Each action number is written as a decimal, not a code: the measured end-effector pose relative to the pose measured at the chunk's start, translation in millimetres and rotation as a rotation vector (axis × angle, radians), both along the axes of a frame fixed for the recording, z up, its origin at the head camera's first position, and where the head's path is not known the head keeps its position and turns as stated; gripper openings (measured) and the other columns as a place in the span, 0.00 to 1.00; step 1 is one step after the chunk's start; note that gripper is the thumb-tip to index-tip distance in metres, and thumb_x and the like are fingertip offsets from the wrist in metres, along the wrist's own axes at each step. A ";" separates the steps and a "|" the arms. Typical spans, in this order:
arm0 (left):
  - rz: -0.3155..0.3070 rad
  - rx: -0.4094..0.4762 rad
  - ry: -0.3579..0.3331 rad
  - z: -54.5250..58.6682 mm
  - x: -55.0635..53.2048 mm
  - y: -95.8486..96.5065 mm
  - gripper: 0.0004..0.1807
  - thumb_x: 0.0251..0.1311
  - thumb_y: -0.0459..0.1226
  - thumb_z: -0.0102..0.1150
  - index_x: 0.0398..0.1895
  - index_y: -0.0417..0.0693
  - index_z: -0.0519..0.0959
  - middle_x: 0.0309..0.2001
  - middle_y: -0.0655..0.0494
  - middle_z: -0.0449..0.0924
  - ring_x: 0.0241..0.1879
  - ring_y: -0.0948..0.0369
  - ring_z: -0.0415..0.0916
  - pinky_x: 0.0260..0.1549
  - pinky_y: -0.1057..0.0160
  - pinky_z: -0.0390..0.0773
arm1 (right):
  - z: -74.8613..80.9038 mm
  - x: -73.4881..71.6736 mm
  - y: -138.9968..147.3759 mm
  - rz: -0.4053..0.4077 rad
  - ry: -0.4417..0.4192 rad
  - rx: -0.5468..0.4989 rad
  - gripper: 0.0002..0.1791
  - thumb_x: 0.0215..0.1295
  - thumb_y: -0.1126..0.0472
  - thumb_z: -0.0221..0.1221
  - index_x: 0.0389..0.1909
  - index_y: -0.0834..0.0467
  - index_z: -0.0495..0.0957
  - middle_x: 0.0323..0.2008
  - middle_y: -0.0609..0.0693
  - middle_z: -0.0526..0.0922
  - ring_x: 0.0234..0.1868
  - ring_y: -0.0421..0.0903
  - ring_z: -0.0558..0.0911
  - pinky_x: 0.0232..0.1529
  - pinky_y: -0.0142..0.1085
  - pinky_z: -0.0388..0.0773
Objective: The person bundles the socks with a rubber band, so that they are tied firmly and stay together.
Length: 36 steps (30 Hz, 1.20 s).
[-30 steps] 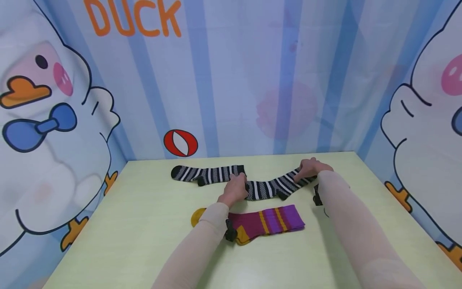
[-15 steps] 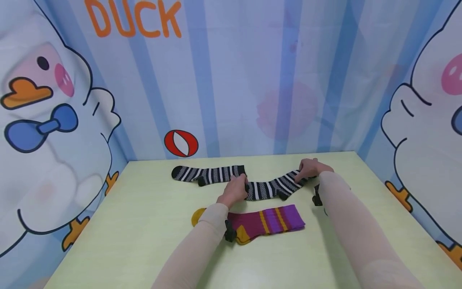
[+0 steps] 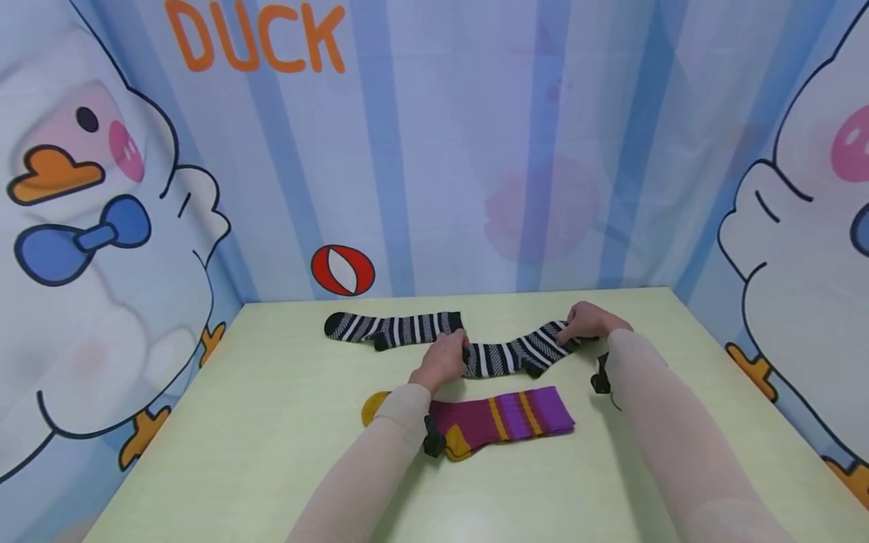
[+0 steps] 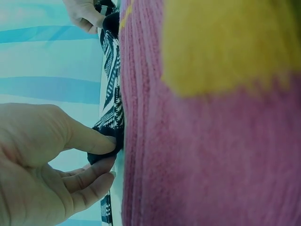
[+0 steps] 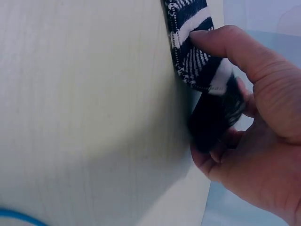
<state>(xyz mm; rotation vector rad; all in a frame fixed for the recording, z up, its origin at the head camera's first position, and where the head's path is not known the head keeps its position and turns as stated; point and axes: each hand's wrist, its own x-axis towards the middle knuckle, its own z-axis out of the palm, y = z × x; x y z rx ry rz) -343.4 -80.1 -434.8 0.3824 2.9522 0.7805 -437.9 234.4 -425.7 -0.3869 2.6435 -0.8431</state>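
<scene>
A black-and-white striped sock (image 3: 498,357) lies slantwise near the back of the table. My left hand (image 3: 443,357) pinches its black cuff between thumb and fingers, as the left wrist view shows. At the sock's other end, my right hand (image 3: 589,320) grips the foot. In the right wrist view the thumb presses on the stripes, and the other fingers curl behind the black toe (image 5: 209,120), which bends under. A second striped sock (image 3: 407,329) lies flat to the left, its cuff close behind my left hand.
In front lies a folded maroon, purple and mustard pair of socks (image 3: 502,416), partly covered by my left forearm. Its mustard toe (image 3: 373,407) shows on the left. A duck-print curtain (image 3: 462,151) stands behind the pale table (image 3: 258,422) and along both sides.
My right hand has shifted very slightly to the right along the toe end of the striped sock. My left hand keeps its pinch on the cuff. The socks look unmoved.
</scene>
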 end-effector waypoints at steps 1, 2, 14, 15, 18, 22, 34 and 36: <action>0.001 -0.002 0.003 -0.6 0.0 -0.1 0.19 0.60 0.24 0.61 0.54 0.43 0.74 0.49 0.45 0.73 0.39 0.54 0.68 0.32 0.58 0.71 | -1.5 -1.1 -0.3 -0.006 0.007 -0.006 0.29 0.58 0.59 0.69 0.13 0.50 0.57 0.13 0.43 0.52 0.16 0.40 0.52 0.23 0.37 0.59; 0.002 -0.004 0.006 -1.2 -0.2 -0.1 0.19 0.60 0.24 0.60 0.53 0.44 0.74 0.49 0.45 0.73 0.38 0.54 0.68 0.32 0.58 0.70 | -3.0 -2.5 -0.2 -0.012 0.014 -0.010 0.29 0.57 0.59 0.70 0.13 0.50 0.56 0.14 0.43 0.51 0.16 0.41 0.51 0.23 0.38 0.59; 0.000 0.007 0.012 -2.4 -0.2 -0.6 0.19 0.59 0.23 0.60 0.54 0.43 0.74 0.52 0.42 0.72 0.37 0.53 0.69 0.31 0.58 0.69 | -0.8 10.5 -4.3 -0.093 0.066 -0.004 0.24 0.59 0.58 0.69 0.43 0.64 0.64 0.49 0.66 0.59 0.45 0.59 0.61 0.40 0.47 0.64; 0.000 0.006 0.013 -2.4 -0.4 -0.7 0.19 0.59 0.23 0.60 0.54 0.43 0.74 0.52 0.42 0.72 0.38 0.53 0.69 0.31 0.58 0.69 | -0.4 10.9 -4.4 -0.092 0.072 0.002 0.23 0.59 0.58 0.69 0.44 0.64 0.66 0.49 0.66 0.61 0.45 0.59 0.62 0.39 0.47 0.65; -0.004 0.008 0.014 -2.1 0.0 -1.1 0.20 0.60 0.23 0.60 0.55 0.43 0.75 0.52 0.44 0.76 0.36 0.54 0.71 0.30 0.59 0.70 | 0.7 11.6 -3.6 -0.078 0.101 0.011 0.22 0.59 0.58 0.69 0.43 0.64 0.69 0.45 0.63 0.68 0.40 0.55 0.67 0.37 0.45 0.67; -0.012 0.026 0.009 -1.7 1.4 -1.7 0.21 0.59 0.22 0.59 0.55 0.42 0.76 0.50 0.46 0.79 0.31 0.56 0.72 0.27 0.61 0.68 | -0.8 12.5 0.4 -0.075 0.109 -0.020 0.20 0.57 0.59 0.71 0.40 0.64 0.72 0.36 0.56 0.73 0.33 0.49 0.70 0.35 0.42 0.68; -0.001 0.040 0.027 0.1 4.9 -2.4 0.21 0.59 0.21 0.59 0.55 0.43 0.77 0.49 0.45 0.80 0.29 0.56 0.70 0.26 0.61 0.66 | -1.6 11.5 5.7 -0.032 0.061 -0.068 0.12 0.56 0.62 0.72 0.29 0.61 0.77 0.24 0.47 0.71 0.24 0.43 0.64 0.30 0.38 0.65; -0.004 0.042 0.040 1.1 5.0 -2.6 0.20 0.59 0.21 0.60 0.54 0.43 0.77 0.48 0.45 0.80 0.30 0.55 0.70 0.26 0.61 0.66 | -1.5 11.9 6.4 -0.044 0.077 -0.102 0.11 0.57 0.63 0.70 0.35 0.65 0.80 0.30 0.50 0.77 0.27 0.43 0.69 0.33 0.39 0.70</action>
